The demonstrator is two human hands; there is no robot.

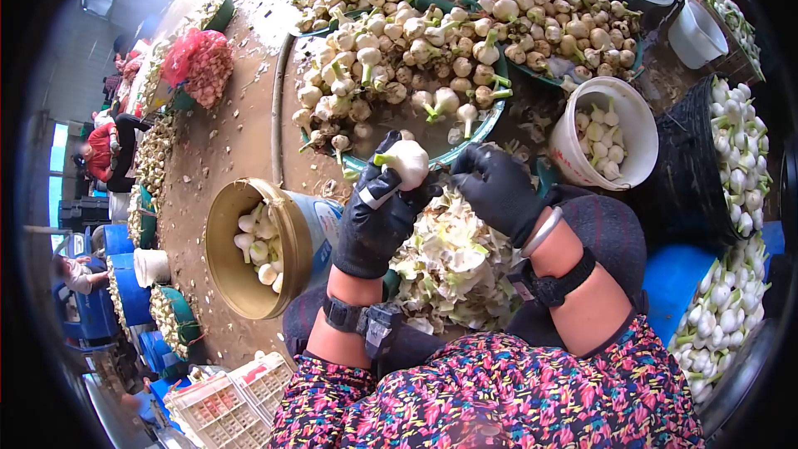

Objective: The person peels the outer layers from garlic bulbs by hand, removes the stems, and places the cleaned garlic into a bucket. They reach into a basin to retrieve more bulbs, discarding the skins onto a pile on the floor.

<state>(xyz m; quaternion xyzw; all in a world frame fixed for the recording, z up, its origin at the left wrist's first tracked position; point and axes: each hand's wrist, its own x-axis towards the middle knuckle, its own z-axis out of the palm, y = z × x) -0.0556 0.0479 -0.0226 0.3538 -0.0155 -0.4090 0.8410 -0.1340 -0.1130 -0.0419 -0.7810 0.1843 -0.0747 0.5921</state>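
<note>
My left hand (378,216), in a black glove with a white band on one finger, grips a white garlic bulb (407,163). The bulb is held up over the near rim of a green tub (490,120) full of garlic heads with short stems. Just right of the bulb is my right hand (497,193), also black-gloved, its fingers curled closed and apart from the bulb. Whatever those fingers may hold is hidden. Below both hands, a heap of papery garlic skins (453,266) lies between my knees.
Left of me a tan bucket (218,262) tilts over with garlic inside; a white bucket (564,137) stands at right with more. Beyond it is a black basket (677,166) of cleaned bulbs. A red mesh sack (176,58) and other seated people (101,150) appear at far left.
</note>
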